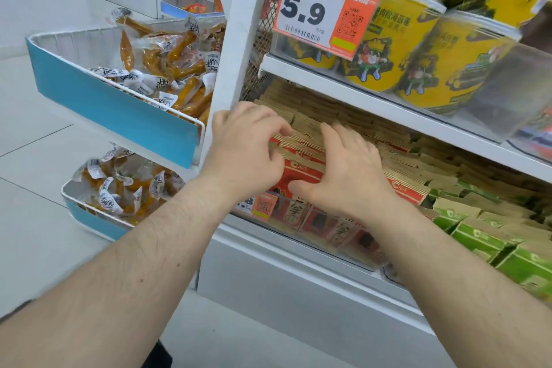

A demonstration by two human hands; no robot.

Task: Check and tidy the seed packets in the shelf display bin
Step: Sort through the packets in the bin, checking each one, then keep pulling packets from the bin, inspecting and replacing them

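Red and kraft-brown seed packets (406,188) stand in tight rows inside a clear-fronted shelf bin (325,237). Both hands are on the left end of those rows. My left hand (248,143) is bent at the knuckles, its fingertips hooked over the top edges of the packets; its thumb is hidden. My right hand (349,170) lies beside it with fingers spread and fairly straight, pressing on the packet tops, thumb stretched toward the left hand. Green packets (478,236) fill the bin further right.
Yellow tubs (397,48) stand on the shelf above, behind an orange 5.9 price tag (322,9). A white upright post (239,39) borders the bin on the left. Beyond it hang two wire baskets with blue fronts (113,110) (95,221), full of wrapped snacks.
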